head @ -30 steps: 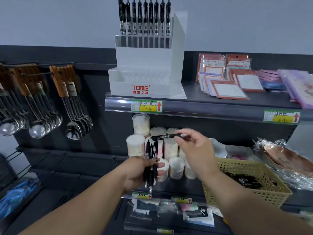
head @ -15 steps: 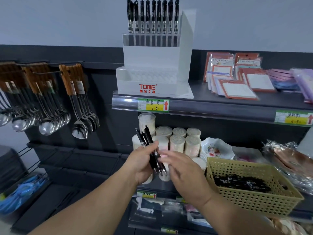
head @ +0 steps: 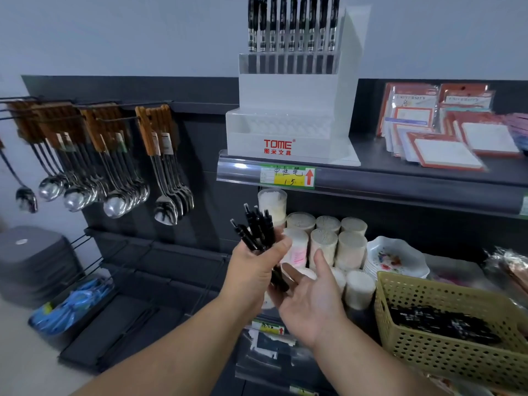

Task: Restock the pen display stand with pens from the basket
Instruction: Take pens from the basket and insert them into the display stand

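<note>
My left hand (head: 253, 270) grips a bundle of several black pens (head: 255, 228), their tops fanned upward below the upper shelf. My right hand (head: 310, 298) is flat and open, palm up, just under the lower ends of the bundle, which touch its fingers. The white pen display stand (head: 291, 110) marked TOME stands on the upper shelf; its top tier holds a row of several black pens (head: 291, 24), and its lower tier shows no pens. The yellow-green perforated basket (head: 445, 352) sits at the lower right with more black pens (head: 440, 321) inside.
Round tubs of cotton swabs and toothpicks (head: 328, 238) stand right behind my hands. A flowered dish (head: 397, 255) sits beside them. Metal spoons (head: 114, 181) hang on hooks to the left. Packs of notepads (head: 445, 130) lie on the upper shelf right of the stand.
My right hand brought a single pen to the bundle in my left hand, let go of it and opened flat beneath the bundle. The view has moved closer to the shelf.
</note>
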